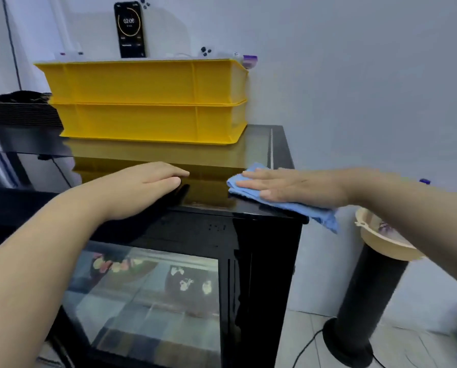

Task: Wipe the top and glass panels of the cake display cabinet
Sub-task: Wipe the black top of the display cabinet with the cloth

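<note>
The black cake display cabinet (264, 261) fills the lower middle, with a glossy dark top (211, 166) and a glass front panel (147, 296) showing cakes inside. My right hand (288, 185) lies flat, fingers straight, pressing a folded blue cloth (317, 213) onto the top near its front right corner. One end of the cloth hangs over the right edge. My left hand (145, 187) rests palm down on the top's front edge, fingers loosely bent, holding nothing.
Two stacked yellow crates (147, 102) occupy the back of the top, with a phone (129, 29) showing a timer propped above them against the wall. A black stack (20, 110) sits at left. Right of the cabinet stands a black pedestal (365, 309) carrying a beige bowl (376, 240).
</note>
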Motion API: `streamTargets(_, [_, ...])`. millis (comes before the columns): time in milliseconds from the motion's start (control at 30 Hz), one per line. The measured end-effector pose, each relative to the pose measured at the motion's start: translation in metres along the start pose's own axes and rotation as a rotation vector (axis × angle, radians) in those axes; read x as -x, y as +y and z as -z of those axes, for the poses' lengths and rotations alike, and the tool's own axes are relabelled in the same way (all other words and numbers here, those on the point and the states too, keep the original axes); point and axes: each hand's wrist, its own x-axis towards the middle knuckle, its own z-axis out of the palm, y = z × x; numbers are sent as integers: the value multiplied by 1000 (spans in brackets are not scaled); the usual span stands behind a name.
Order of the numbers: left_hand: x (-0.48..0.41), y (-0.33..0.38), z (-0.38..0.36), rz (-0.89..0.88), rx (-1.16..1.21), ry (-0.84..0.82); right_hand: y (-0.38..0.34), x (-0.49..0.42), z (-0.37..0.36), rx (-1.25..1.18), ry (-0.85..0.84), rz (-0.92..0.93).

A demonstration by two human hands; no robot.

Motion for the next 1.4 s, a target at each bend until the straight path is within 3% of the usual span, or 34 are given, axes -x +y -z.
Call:
streamTargets(67, [-1, -5, 0, 6, -18, -20, 8, -12, 6, 60, 48, -276])
streamTargets(100, [-1, -7, 0, 11, -21, -22, 2, -20, 7, 110, 39, -319])
streamTargets(200, [-1, -9, 1, 16, -26, -27, -28, -37, -2, 147, 65, -202])
streamTargets(333, [-4, -13, 2, -20, -41, -41, -28, -5, -8, -41, 55, -35])
streamTargets(467, [-7, -20, 8, 0, -44, -68, 19, -22, 10, 16, 81, -341])
streamTargets(600, [-14, -30, 12, 29, -52, -58, -1, -66, 0, 241, 16, -96])
streamTargets(667, [-20, -38, 14, 51, -54, -57, -17, -64, -1, 112, 50, 47])
streamTargets(767, [-29, -49, 19, 69, -24, -62, 3, -47, 16, 20, -68, 197])
streamTargets(933, [-48, -52, 26, 81, -21, -82, 62, -111, 37, 187, -60, -146])
streamTargets(1033, [-55, -57, 30, 86, -57, -85, 49, -140, 29, 248, -66, -63])
streamTargets(1100, [-60, -63, 33, 98, -72, -85, 40, -136, 28, 85, 2, 91])
streamTargets(1167, [-61, -67, 34, 97, -67, -100, 46, -125, 35, 41, -56, 204])
streamTargets(1400, [-58, -75, 38, 129, -37, -84, 57, -198, 44, 115, -40, 107])
